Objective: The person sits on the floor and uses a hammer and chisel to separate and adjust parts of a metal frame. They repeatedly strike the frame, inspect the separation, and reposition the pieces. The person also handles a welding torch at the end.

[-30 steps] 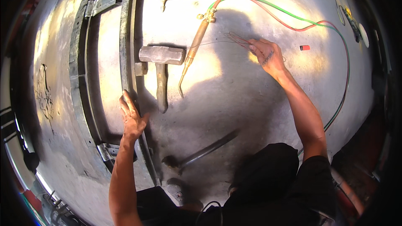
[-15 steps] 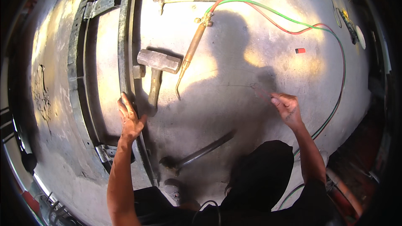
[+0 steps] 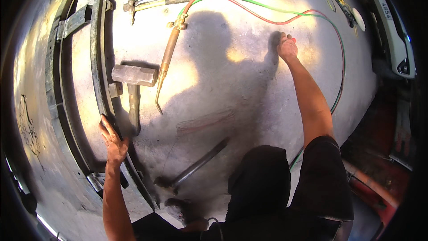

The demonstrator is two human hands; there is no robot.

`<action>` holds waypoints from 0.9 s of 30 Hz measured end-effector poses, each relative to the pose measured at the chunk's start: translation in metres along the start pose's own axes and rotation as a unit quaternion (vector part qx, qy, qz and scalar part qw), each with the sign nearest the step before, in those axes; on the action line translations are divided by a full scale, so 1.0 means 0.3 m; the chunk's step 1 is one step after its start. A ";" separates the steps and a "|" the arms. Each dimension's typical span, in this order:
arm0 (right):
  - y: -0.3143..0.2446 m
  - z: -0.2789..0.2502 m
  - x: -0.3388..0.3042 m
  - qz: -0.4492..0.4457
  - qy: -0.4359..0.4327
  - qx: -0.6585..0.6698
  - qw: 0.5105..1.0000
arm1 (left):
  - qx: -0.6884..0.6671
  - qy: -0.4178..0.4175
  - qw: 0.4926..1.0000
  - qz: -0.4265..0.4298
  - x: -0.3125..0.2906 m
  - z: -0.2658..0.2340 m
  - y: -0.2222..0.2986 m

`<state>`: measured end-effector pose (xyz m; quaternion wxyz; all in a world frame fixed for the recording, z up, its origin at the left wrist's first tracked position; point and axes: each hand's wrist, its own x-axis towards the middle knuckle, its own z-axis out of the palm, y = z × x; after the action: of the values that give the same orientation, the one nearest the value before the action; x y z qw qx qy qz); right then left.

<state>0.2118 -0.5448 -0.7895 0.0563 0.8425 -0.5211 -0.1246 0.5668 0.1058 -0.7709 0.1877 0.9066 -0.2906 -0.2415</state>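
My left hand [image 3: 114, 146] lies with spread fingers on the long metal rail [image 3: 96, 49] of a ladder-like steel frame. My right hand [image 3: 287, 49] is stretched far forward to the floor. Its fingers are curled around a small red object [image 3: 294, 39], mostly hidden by them. Between my hands, a loose bundle of thin reddish wire [image 3: 205, 122] rests on the floor. A short-handled sledgehammer [image 3: 133, 75] lies beside the rail. To its right is a brass gas torch [image 3: 169, 53] with a bent tip, joined to red and green hoses [image 3: 267, 6].
Two hammers [image 3: 165, 3] lie at the far side. Nearer me are another long-handled hammer [image 3: 200, 163] and a dark rounded tool [image 3: 177, 209]. A yellow-and-black item [image 3: 343, 9] lies far right, near a white vehicle's bumper [image 3: 392, 31]. Red metalwork [image 3: 370, 169] stands at right.
My right hand has let go of the thin wire, which now lies on the floor, and has reached forward to the small red object. My left hand stays on the rail; the view has shifted right.
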 end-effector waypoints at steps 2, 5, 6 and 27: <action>0.128 0.029 0.023 0.047 -0.078 -0.066 0.994 | 0.029 0.016 0.999 -0.004 -0.013 -0.008 0.012; 0.198 0.094 0.061 0.005 -0.047 -0.048 0.998 | 0.060 0.004 0.998 -0.004 -0.001 -0.016 0.020; 0.214 0.124 0.075 -0.033 -0.004 -0.032 0.999 | 0.039 -0.010 0.999 -0.028 0.001 -0.023 0.034; -1.223 -0.198 -0.235 -0.635 0.194 0.018 0.747 | 0.097 -0.044 0.991 -0.082 -0.007 -0.052 0.073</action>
<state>0.5149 -0.3188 -0.8040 0.0485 0.9858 0.1546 0.0438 0.5644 0.0935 -0.7472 0.0653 0.9299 -0.2455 -0.2660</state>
